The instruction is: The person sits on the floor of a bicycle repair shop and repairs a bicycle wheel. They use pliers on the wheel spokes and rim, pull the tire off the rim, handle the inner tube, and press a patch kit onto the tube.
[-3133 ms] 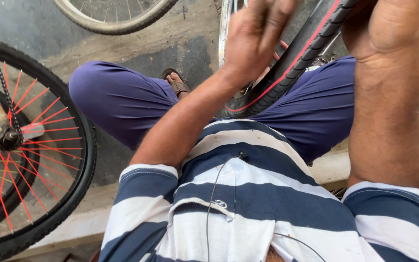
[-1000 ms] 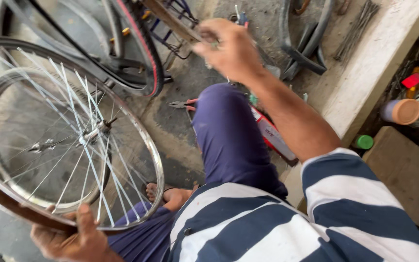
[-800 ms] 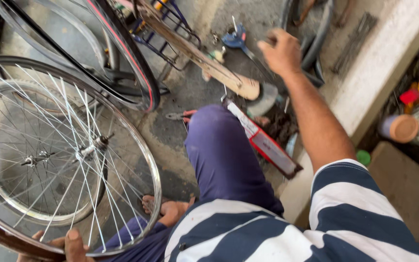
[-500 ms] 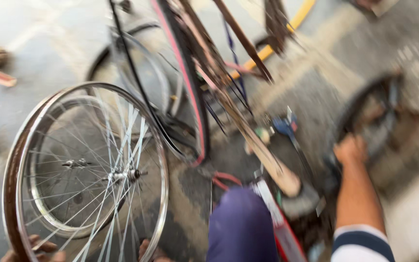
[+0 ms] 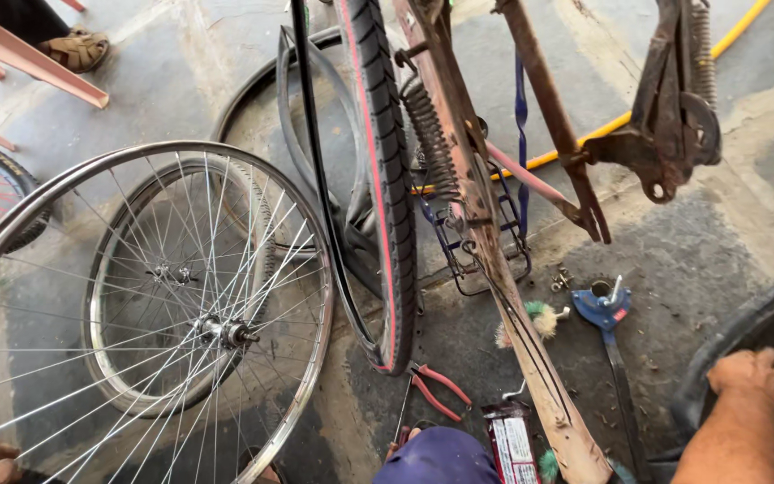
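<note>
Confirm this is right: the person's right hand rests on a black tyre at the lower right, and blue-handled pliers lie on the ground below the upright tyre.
Not quite: the pliers have red handles, not blue, as the head view shows. The rest holds: the right hand rests on the black tyre at lower right, and the pliers lie on the ground below the upright tyre.

Small rectangular red-and-white packet (image 5: 511, 445) on the ground beside the rusty frame bar (image 5: 530, 358).

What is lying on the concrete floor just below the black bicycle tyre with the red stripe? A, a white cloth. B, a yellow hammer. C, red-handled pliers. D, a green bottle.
C: the red-handled pliers lie on the concrete floor right under the lower end of the black bicycle tyre with the red stripe.
</note>
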